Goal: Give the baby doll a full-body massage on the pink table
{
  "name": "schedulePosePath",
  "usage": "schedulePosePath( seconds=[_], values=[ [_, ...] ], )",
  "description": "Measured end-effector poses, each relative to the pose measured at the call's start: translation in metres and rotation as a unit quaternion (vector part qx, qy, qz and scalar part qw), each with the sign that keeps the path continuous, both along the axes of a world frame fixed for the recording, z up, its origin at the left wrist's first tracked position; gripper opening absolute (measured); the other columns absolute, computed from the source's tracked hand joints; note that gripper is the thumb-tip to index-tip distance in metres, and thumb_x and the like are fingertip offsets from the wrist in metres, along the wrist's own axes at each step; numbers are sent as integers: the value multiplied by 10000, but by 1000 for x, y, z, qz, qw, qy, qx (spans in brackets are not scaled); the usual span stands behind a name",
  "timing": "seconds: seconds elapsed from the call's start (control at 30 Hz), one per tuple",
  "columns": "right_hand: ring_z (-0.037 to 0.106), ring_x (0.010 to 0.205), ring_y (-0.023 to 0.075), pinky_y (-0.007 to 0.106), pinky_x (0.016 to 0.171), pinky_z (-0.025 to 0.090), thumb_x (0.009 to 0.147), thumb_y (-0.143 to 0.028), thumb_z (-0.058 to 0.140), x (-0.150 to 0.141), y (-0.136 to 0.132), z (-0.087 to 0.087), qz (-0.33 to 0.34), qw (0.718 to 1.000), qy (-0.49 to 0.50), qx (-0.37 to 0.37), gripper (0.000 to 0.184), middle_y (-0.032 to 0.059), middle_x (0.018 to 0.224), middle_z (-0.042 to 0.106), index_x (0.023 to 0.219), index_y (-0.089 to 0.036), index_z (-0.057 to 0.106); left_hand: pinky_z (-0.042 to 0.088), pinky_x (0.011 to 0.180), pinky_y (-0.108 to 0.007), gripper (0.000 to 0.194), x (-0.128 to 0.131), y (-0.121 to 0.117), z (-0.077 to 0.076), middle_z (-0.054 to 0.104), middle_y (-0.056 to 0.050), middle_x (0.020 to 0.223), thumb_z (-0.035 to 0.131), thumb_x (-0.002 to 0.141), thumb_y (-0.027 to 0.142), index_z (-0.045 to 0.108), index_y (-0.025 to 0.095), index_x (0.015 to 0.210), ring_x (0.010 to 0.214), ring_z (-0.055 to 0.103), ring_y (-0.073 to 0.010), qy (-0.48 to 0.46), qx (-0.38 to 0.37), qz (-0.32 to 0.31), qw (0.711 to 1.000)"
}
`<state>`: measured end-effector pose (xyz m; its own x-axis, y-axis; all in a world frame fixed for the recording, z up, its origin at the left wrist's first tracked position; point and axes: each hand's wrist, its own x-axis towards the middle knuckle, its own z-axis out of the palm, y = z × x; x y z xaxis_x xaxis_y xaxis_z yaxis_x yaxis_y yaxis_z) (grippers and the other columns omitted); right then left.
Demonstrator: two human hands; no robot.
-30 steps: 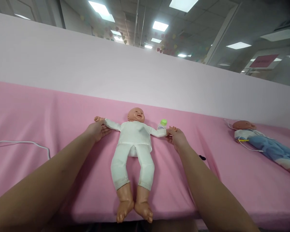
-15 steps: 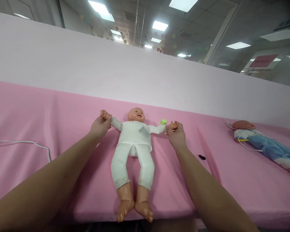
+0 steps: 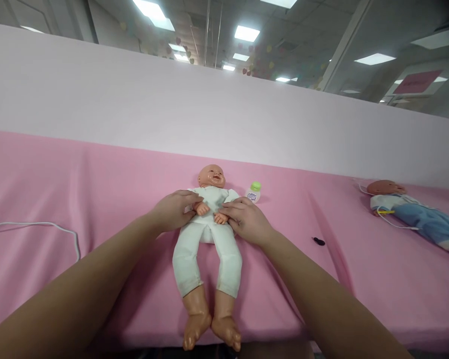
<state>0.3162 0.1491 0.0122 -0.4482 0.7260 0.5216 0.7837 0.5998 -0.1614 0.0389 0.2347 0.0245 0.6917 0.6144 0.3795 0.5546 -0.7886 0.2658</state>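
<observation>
A baby doll (image 3: 208,239) in a white top and trousers lies on its back, its bare feet towards me. My left hand (image 3: 175,209) is closed round the doll's arm on the left, near the wrist. On the other side, my right hand (image 3: 247,219) grips the doll's other arm by the wrist. Both of the doll's small hands rest folded in over its belly. Just beyond my right hand stands a small clear bottle (image 3: 253,192) with a green cap.
A pink sheet (image 3: 127,179) covers the table, with a white wall panel (image 3: 153,104) behind. A second doll (image 3: 422,214) in blue and white lies at the right with a thin tube. A small black object (image 3: 319,241) and a white cable (image 3: 56,227) lie on the sheet.
Both my hands have moved inward, bringing the doll's arms from stretched out sideways to folded over its belly. The bottle, mostly hidden before, now shows.
</observation>
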Motion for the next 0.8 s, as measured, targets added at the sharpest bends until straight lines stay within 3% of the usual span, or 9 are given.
schedulePosePath(
  seconds=[0.1, 0.17, 0.27, 0.37, 0.43, 0.5, 0.6, 0.7, 0.8],
  values=[
    [645, 1144, 277, 482, 1046, 495, 926, -115, 597, -2, 0, -1, -1, 999, 42, 2, 391, 34, 1276, 753, 1246, -281, 749, 498, 1043, -427, 391, 3, -1, -2, 727, -66, 1292, 599, 904, 339, 712, 261, 1271, 1215, 645, -305, -41, -12, 26, 999],
    [668, 1118, 263, 466, 1035, 516, 930, -160, 612, 0, 1, -3, -13, 992, 126, -5, 370, 36, 1240, 761, 1258, -281, 729, 516, 1003, -399, 347, 4, -1, -3, 743, -52, 1249, 601, 928, 389, 712, 275, 1236, 1143, 675, -285, -111, -45, 65, 991],
    [702, 1061, 232, 398, 933, 585, 950, -311, 635, 18, 8, -8, -88, 945, 315, -20, 316, 37, 1235, 749, 1259, -285, 700, 539, 951, -357, 298, -3, 6, -7, 762, -35, 1151, 620, 938, 433, 694, 272, 1177, 1055, 703, -257, -247, -119, 161, 948],
    [716, 1040, 218, 352, 856, 626, 893, -406, 702, 52, 21, -18, -210, 846, 487, -47, 439, 47, 1239, 724, 1305, -273, 628, 572, 895, -360, 294, -16, 22, -12, 754, -55, 1083, 662, 927, 445, 674, 235, 1133, 979, 723, -252, -382, -202, 254, 866],
    [731, 949, 207, 330, 751, 650, 821, -358, 762, 76, 29, -25, -279, 770, 560, -127, 530, 58, 1200, 718, 1304, -263, 567, 595, 874, -356, 248, -26, 36, -16, 741, -76, 1103, 704, 912, 373, 673, 213, 1099, 941, 738, -236, -472, -259, 292, 790],
    [729, 831, 197, 296, 647, 641, 777, -295, 785, 94, 34, -29, -311, 724, 578, -212, 435, 73, 1067, 734, 1160, -228, 590, 614, 868, -340, 152, -33, 48, -20, 738, -96, 1091, 715, 897, 245, 680, 186, 1033, 913, 752, -218, -547, -306, 313, 713],
    [664, 631, 164, 241, 499, 564, 744, -241, 802, 105, 36, -31, -312, 719, 565, -259, 288, 64, 819, 710, 929, -204, 585, 639, 843, -322, 79, -39, 60, -22, 741, -125, 975, 686, 889, 126, 675, 145, 966, 871, 767, -217, -599, -347, 323, 646],
    [589, 544, 136, 215, 425, 488, 718, -209, 816, 104, 33, -31, -313, 728, 558, -247, 317, 35, 732, 669, 905, -212, 559, 652, 808, -322, 108, -40, 64, -21, 740, -133, 900, 684, 881, 94, 664, 126, 982, 826, 772, -225, -608, -368, 336, 619],
    [607, 580, 143, 228, 450, 514, 735, -235, 802, 101, 32, -30, -315, 729, 562, -232, 378, 28, 807, 675, 1015, -226, 548, 655, 797, -327, 136, -40, 61, -17, 738, -123, 892, 691, 865, 81, 656, 130, 987, 823, 768, -222, -613, -371, 336, 611]
  ],
)
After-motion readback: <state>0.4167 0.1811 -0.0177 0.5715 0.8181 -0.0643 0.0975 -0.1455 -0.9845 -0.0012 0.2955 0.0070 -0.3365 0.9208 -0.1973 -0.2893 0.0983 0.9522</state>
